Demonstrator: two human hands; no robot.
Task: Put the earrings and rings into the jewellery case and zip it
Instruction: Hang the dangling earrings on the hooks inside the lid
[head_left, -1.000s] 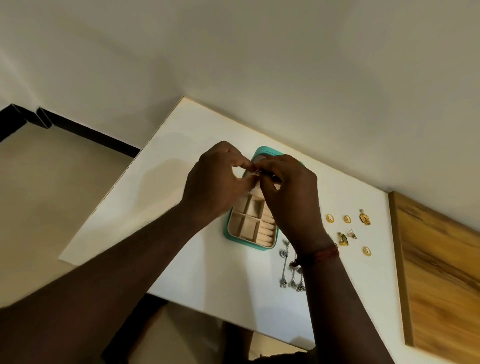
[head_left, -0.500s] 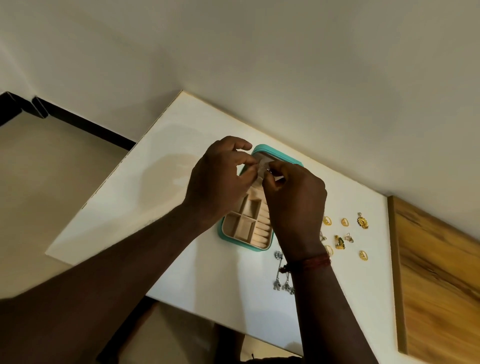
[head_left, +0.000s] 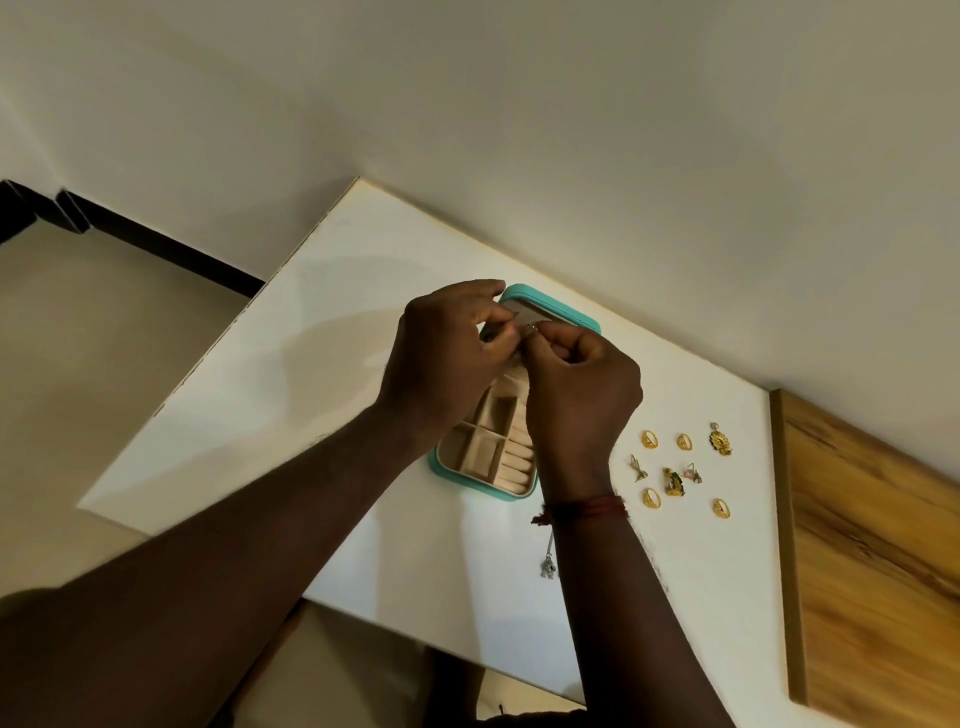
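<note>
- Left hand (head_left: 447, 358) and right hand (head_left: 582, 395): fingertips met, pinching a small earring (head_left: 531, 328) above the case.
- Jewellery case (head_left: 488, 457): teal, open, on white table (head_left: 311, 322).
- Gold rings (head_left: 649, 439) and earrings: loose, right of case.

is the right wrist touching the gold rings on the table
Apart. The head view shows bare white table between the right hand and wrist and the nearest gold rings.

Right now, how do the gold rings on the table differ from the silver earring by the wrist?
The gold rings are small, round and yellow, spread out right of the case. The silver earring is long, dangling, grey, partly hidden under the right wrist. Both lie on the white table, outside the case.
</note>
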